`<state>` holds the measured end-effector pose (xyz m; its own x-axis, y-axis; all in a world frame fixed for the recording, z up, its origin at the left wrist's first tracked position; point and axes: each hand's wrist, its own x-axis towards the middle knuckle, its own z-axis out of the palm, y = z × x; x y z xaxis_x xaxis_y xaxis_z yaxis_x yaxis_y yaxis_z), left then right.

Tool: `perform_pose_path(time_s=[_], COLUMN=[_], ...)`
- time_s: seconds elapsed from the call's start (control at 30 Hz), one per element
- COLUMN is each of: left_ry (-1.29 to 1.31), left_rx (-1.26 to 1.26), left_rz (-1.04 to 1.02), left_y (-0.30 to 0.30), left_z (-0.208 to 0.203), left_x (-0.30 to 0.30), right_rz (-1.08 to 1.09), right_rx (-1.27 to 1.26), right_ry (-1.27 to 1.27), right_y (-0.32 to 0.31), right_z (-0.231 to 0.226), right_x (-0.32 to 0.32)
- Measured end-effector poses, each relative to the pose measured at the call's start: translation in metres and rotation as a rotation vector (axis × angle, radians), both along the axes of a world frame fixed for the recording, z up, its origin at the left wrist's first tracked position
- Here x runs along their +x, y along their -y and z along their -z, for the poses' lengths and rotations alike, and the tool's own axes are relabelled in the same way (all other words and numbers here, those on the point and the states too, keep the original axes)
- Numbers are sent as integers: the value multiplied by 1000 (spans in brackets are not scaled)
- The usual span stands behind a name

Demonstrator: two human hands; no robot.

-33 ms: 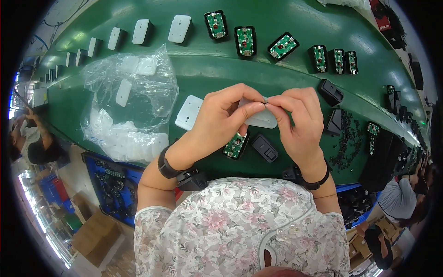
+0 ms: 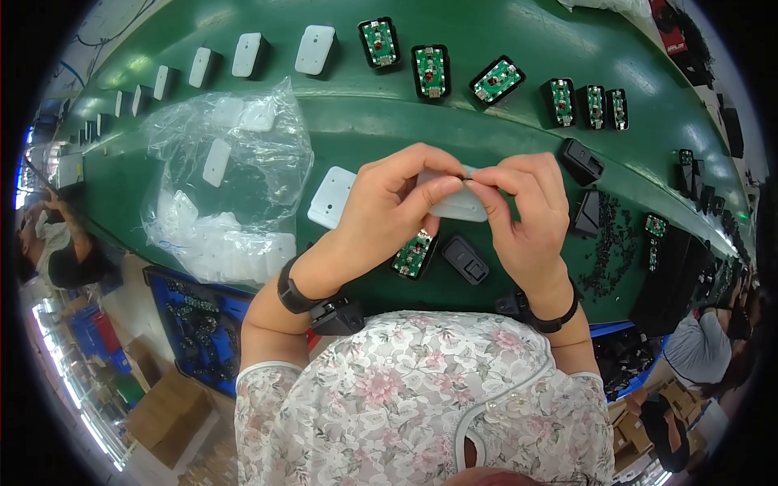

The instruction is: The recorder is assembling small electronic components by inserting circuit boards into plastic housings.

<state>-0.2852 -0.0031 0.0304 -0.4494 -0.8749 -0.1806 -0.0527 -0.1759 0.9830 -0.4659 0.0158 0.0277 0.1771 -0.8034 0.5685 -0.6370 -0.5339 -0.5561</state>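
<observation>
My left hand (image 2: 389,198) and my right hand (image 2: 527,202) meet in front of me, thumb and forefinger of each pressed together. Between their fingertips is a tiny black part (image 2: 465,178), mostly hidden by the fingers. Just beneath lies a white plastic cover (image 2: 460,208); whether my left fingers also grip it, I cannot tell. Another white cover (image 2: 328,198) with small holes rests left of my left hand. Below the hands sit a green circuit board in a black case (image 2: 412,256) and an upturned black case (image 2: 465,260).
A clear plastic bag (image 2: 231,194) of white covers spreads at left. Loose small black parts (image 2: 608,251) are scattered at right. Along the far side stand white-topped cases (image 2: 314,50) and open cases with boards (image 2: 430,71). Blue bins (image 2: 198,324) flank me; other people are at both sides.
My fingertips have shifted very slightly, and a little more of the tiny black part shows between them. Everything else looks unmoved.
</observation>
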Motion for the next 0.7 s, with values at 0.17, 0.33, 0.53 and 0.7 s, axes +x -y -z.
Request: perform_pose_path(time_s=[0.17, 0.33, 0.53, 0.7], left_ry=[-224, -259, -297, -275], left_rx=[22, 140, 43, -218], left_rz=[-44, -87, -170, -216], left_y=[-4, -8, -14, -15], left_z=[6, 16, 24, 28], left_x=[-1, -1, -9, -15], right_rz=[-9, 71, -12, -102], right_rx=[175, 280, 447, 834], right_ry=[143, 251, 279, 768], right_y=[-5, -3, -4, 2], right_z=[2, 2, 1, 8], right_x=[2, 8, 0, -6])
